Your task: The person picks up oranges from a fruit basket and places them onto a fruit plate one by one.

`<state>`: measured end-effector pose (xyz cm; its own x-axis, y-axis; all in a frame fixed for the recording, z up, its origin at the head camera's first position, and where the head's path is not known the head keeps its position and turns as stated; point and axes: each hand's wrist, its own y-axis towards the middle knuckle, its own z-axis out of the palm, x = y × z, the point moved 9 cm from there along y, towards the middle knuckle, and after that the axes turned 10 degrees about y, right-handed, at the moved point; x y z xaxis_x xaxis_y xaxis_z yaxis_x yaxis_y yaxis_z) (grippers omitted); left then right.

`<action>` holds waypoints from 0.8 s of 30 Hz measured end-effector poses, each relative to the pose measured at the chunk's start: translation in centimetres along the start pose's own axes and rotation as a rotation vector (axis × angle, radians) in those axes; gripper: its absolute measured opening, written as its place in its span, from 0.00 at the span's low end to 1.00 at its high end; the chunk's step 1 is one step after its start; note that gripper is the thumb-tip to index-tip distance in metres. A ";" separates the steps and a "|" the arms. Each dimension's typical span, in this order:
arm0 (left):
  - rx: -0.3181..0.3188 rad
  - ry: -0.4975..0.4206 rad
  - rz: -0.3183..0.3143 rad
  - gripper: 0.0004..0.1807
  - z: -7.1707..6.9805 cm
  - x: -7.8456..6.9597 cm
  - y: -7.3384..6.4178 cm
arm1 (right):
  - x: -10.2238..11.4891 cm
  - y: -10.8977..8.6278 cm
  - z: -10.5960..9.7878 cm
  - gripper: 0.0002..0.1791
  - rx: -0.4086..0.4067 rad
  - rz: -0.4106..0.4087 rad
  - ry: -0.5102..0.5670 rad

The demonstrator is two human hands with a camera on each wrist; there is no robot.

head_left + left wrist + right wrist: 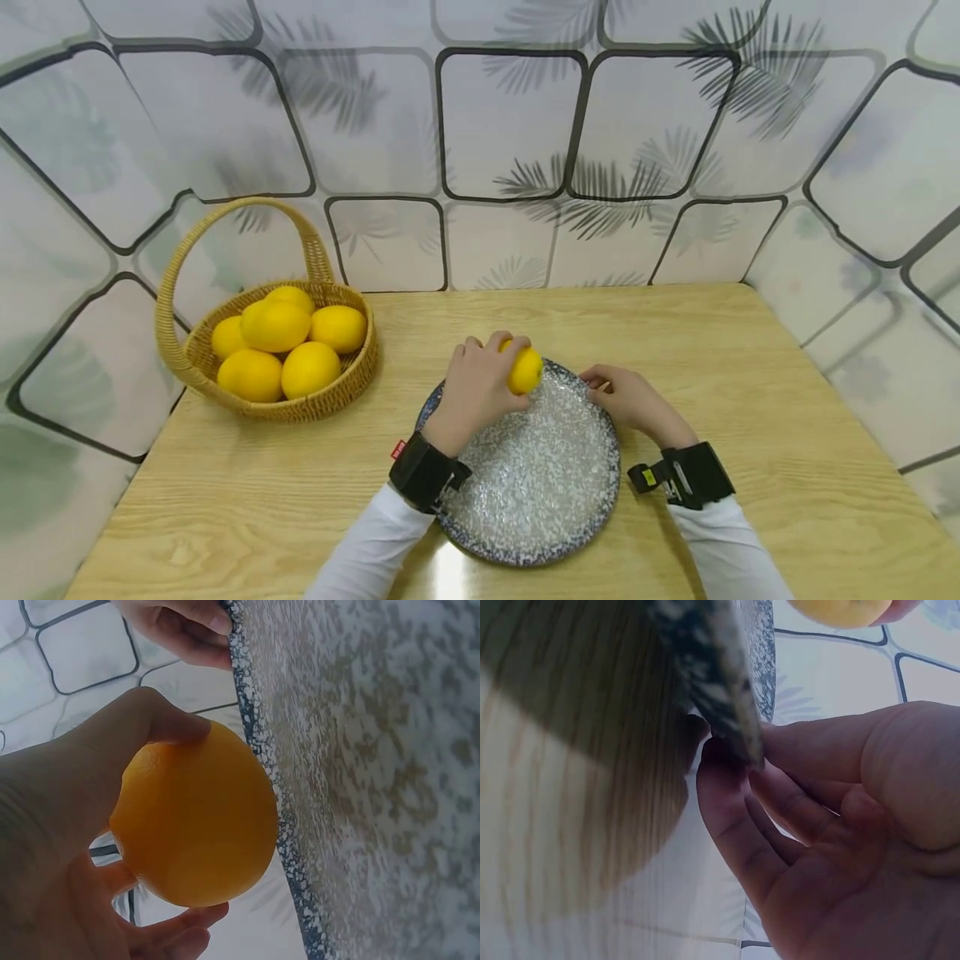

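My left hand (478, 390) holds a yellow lemon (527, 372) over the far part of a round, speckled grey plate (551, 479) with a dark blue rim. In the left wrist view the thumb and fingers curl round the lemon (199, 817), close beside the plate's surface. At the plate's far right edge, my right hand (636, 403) pinches the rim. The right wrist view shows the thumb on the upper face and the index finger beneath the rim (724, 682). Whether the whole plate rests on the table I cannot tell.
A wicker basket (367, 360) with a tall arched handle stands at the left of the wooden table (247, 500), holding several yellow lemons (276, 325). A patterned wall covering (510, 125) encloses the table's back and sides.
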<state>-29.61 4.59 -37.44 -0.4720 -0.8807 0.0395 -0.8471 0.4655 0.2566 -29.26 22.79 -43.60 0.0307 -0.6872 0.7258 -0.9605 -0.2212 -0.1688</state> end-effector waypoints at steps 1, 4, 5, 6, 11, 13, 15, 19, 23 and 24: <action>0.002 -0.002 0.003 0.42 0.1 0.0 0.0 | 0.0 0.0 0.0 0.19 -0.003 0.003 0.002; 0.016 -0.026 0.014 0.41 0.4 -0.2 0.1 | 0.0 0.0 0.1 0.19 -0.003 0.008 0.009; 0.023 -0.034 0.018 0.41 0.6 -0.3 0.1 | -0.1 0.0 0.1 0.18 -0.005 0.016 0.014; 0.030 -0.038 0.023 0.40 0.8 -0.4 0.2 | 0.0 0.0 0.1 0.18 -0.003 0.017 0.018; 0.064 -0.048 0.039 0.40 1.5 -0.9 0.2 | 0.2 -0.1 0.0 0.18 -0.004 0.002 0.012; 0.064 -0.033 0.041 0.41 1.4 -1.0 0.2 | 0.3 -0.1 -0.1 0.18 -0.006 -0.007 0.007; 0.056 -0.017 0.041 0.41 1.2 -1.1 0.2 | 0.3 -0.1 -0.1 0.18 -0.007 -0.010 0.007; 0.050 -0.007 0.035 0.42 0.8 -1.0 0.1 | 0.5 -0.1 -0.1 0.18 -0.003 -0.010 0.006; 0.087 -0.039 0.029 0.42 0.8 -0.9 -0.1 | 0.6 -0.2 0.0 0.18 0.004 0.000 0.005; 0.089 -0.044 0.027 0.42 0.7 -0.9 -0.1 | 0.6 -0.2 0.0 0.18 0.006 0.002 0.009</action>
<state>-29.27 5.35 -38.22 -0.5038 -0.8638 0.0027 -0.8512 0.4969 0.1692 -29.01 22.47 -43.16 0.0265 -0.6816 0.7313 -0.9589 -0.2240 -0.1741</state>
